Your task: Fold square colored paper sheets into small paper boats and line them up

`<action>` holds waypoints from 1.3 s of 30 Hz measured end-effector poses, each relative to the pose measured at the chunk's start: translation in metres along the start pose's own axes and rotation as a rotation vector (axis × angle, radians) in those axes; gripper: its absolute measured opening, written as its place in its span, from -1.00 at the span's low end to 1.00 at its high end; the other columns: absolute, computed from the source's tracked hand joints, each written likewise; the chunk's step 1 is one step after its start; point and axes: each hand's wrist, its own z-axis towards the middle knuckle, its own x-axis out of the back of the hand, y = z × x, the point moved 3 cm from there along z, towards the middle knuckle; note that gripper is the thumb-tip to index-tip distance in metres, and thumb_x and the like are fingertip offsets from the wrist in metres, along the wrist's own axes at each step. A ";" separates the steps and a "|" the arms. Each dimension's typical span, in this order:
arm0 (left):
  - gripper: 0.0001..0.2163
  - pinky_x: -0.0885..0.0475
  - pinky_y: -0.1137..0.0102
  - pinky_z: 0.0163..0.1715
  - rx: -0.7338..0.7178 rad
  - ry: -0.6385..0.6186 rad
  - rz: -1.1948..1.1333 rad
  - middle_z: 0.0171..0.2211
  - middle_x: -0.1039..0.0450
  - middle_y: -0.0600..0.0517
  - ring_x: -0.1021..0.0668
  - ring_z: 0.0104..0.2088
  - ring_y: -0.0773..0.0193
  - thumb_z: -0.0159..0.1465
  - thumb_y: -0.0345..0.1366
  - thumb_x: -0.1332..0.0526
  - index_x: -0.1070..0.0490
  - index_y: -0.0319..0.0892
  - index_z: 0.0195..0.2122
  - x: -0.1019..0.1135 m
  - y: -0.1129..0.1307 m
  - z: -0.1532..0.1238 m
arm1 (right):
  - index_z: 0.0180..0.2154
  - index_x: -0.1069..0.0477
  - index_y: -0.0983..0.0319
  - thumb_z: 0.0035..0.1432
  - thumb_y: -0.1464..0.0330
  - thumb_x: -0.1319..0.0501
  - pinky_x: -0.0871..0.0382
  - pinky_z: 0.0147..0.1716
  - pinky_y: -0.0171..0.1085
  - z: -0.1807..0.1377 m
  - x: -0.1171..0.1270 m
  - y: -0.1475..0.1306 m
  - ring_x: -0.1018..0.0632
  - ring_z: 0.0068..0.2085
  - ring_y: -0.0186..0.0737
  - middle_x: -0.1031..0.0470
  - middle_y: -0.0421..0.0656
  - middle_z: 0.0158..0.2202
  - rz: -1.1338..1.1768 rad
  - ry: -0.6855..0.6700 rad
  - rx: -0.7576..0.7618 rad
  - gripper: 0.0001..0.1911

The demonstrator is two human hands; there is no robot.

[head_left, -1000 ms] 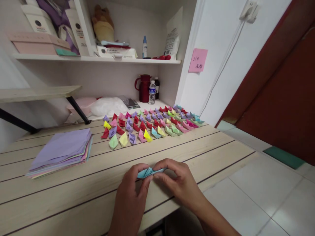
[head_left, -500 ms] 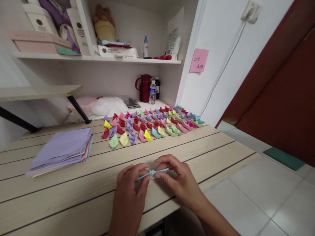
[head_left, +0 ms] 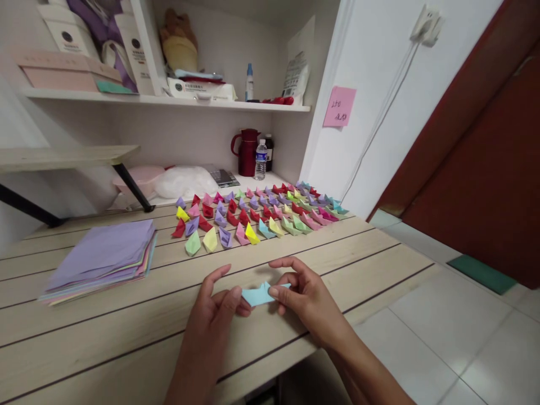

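A light blue paper boat (head_left: 258,295) is held between my two hands above the near part of the table. My left hand (head_left: 217,306) pinches its left tip between thumb and fingers, with the index finger raised. On the other side, the thumb and fingers of my right hand (head_left: 301,289) close on the boat's right half and cover part of it. Its broad side and a small middle peak face me. Beyond my hands, folded paper boats (head_left: 225,237) in many colours stand in rows across the table.
A stack of coloured paper sheets (head_left: 101,253) with purple on top lies at the left of the slatted table (head_left: 139,343). Behind the rows are a plastic bag (head_left: 188,183), a red jug (head_left: 247,152) and a water bottle (head_left: 261,159). A small raised stand (head_left: 63,160) occupies the far left.
The blue boat has turned from edge-on so that its side now shows. My left hand has shifted left to the boat's tip, and its index finger has lifted away.
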 end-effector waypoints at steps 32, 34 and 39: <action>-0.65 0.25 0.10 0.40 -0.940 0.303 1.215 0.07 -0.54 0.23 -0.55 0.02 0.24 0.35 -0.34 -0.13 -0.42 0.06 0.15 0.002 -0.069 -0.091 | -0.08 -0.51 0.09 0.13 0.47 -0.30 -0.31 -0.05 -0.11 -0.025 -0.017 -0.017 -0.56 -0.12 -0.13 -0.57 -0.16 -0.12 -1.058 -0.271 0.336 -0.70; -0.63 0.29 0.10 0.39 -0.906 0.291 1.220 0.09 -0.52 0.25 -0.55 0.03 0.22 0.35 -0.35 -0.10 -0.41 0.07 0.15 0.002 -0.068 -0.091 | 0.04 -0.45 0.08 0.12 0.40 -0.35 -0.32 0.00 0.02 -0.031 -0.010 -0.015 -0.48 0.07 0.04 -0.43 -0.02 0.10 -1.167 -0.149 0.429 -0.58; -0.47 0.35 0.07 0.38 -0.831 0.219 1.240 0.13 -0.48 0.26 -0.53 0.06 0.22 0.26 -0.51 -0.04 -0.35 0.13 0.20 0.002 -0.070 -0.094 | 0.10 -0.38 0.16 0.32 0.46 -0.14 -0.34 0.10 0.06 -0.062 -0.001 -0.004 -0.37 0.20 0.02 -0.30 0.05 0.21 -1.145 0.017 0.713 -0.66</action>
